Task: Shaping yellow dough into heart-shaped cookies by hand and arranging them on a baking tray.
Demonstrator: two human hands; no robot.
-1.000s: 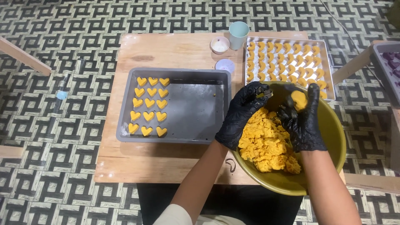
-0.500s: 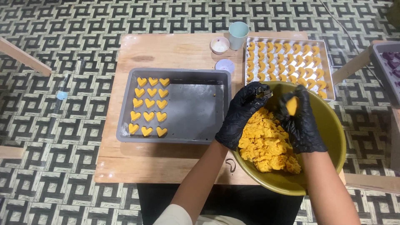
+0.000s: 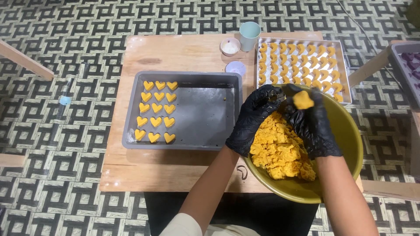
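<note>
A small wooden bench [image 3: 183, 52] is seen from above, set on a floor [image 3: 61, 35] covered in a black-and-cream geometric pattern. Pale wooden rails are visible at the left and right edges of the view.

A grey baking tray [image 3: 205, 113] is placed near the middle of the bench. In its left part, 12 yellow heart-shaped dough pieces [image 3: 156, 110] are laid in 4 rows of 3; the remainder of the tray is bare.

Right of and behind the grey tray, a silver tray [image 3: 302, 65] is filled with rows of curved yellow dough pieces. Just behind the grey tray's far right corner, a small white dish [image 3: 230, 45], a pale teal cup [image 3: 250, 35] and a round lilac lid [image 3: 236, 68] are grouped.

Right of the grey tray, at the bench's near corner, an olive-green bowl [image 3: 345, 144] is filled with crumbly orange-yellow dough [image 3: 280, 148].

Both hands are gloved in black and held over the bowl. The right hand [image 3: 313, 122] is closed around a lump of dough [image 3: 302, 99], which is pressed at the fingertips. The left hand [image 3: 253, 116] is curled around a small metal cutter [image 3: 275, 94], held right beside that lump.
</note>
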